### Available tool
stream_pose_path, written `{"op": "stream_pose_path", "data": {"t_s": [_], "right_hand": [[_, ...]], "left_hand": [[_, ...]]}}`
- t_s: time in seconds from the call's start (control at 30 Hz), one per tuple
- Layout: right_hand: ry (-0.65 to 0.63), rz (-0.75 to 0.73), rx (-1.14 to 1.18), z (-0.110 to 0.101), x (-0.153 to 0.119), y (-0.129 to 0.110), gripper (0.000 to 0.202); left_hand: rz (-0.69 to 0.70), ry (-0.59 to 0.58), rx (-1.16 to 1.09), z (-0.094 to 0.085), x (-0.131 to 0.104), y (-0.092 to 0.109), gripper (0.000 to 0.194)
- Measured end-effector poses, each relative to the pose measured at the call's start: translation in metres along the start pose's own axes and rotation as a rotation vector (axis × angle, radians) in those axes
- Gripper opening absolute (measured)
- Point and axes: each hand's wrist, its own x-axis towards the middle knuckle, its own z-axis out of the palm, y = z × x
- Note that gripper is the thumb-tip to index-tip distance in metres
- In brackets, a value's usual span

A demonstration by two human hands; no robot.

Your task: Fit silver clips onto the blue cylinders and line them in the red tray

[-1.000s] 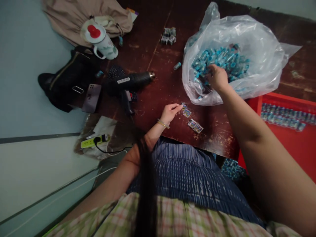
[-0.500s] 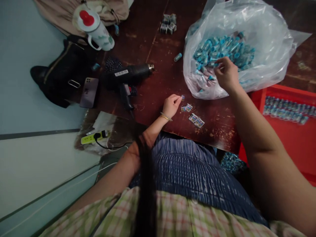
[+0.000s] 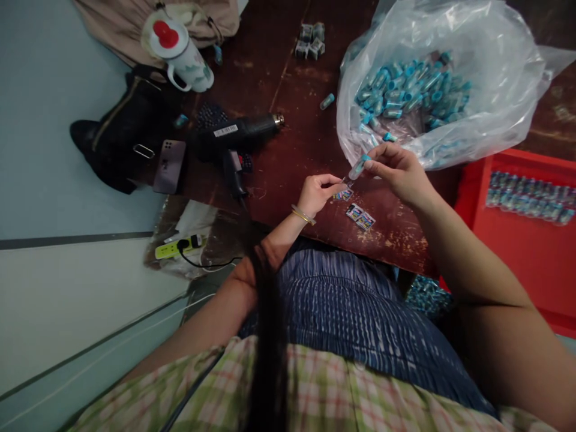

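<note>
My right hand [image 3: 402,172] pinches a small clear vial with a blue cap [image 3: 358,168] near its cap end, tilted with the clear end toward my left hand. Thumb and finger of my left hand [image 3: 318,194] are closed on a small printed label [image 3: 346,181], mostly hidden, right at the vial's clear end; whether they touch I cannot tell. Below the fingers lie more printed labels [image 3: 360,216] on the dark red table. Behind my right hand, a large clear plastic bag [image 3: 495,72] stands open with many blue-capped vials [image 3: 396,90] inside.
A red tray [image 3: 508,246] at the right holds rows of labelled vials [image 3: 531,195]. Left of my hands lie a heat gun [image 3: 243,133], a phone [image 3: 170,167] and a black bag [image 3: 121,129]. A mug [image 3: 191,63], a loose vial [image 3: 327,101] and small bundles [image 3: 310,41] stand farther back.
My right hand has come out of the plastic bag with a vial and moved down-left to my left hand. My left hand has shifted slightly right with the label.
</note>
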Motion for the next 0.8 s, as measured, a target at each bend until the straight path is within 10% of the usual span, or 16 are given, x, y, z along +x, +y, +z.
{"op": "stream_pose_path", "data": {"t_s": [0.37, 0.8], "right_hand": [[-0.025, -0.15, -0.183, 0.002, -0.03, 0.0, 0.036], [0.069, -0.178, -0.339, 0.011, -0.064, 0.01, 0.036]], "left_hand": [[-0.136, -0.23, -0.325, 0.015, -0.013, 0.002, 0.026], [-0.34, -0.227, -0.506, 0.039, -0.032, 0.011, 0.018]]}}
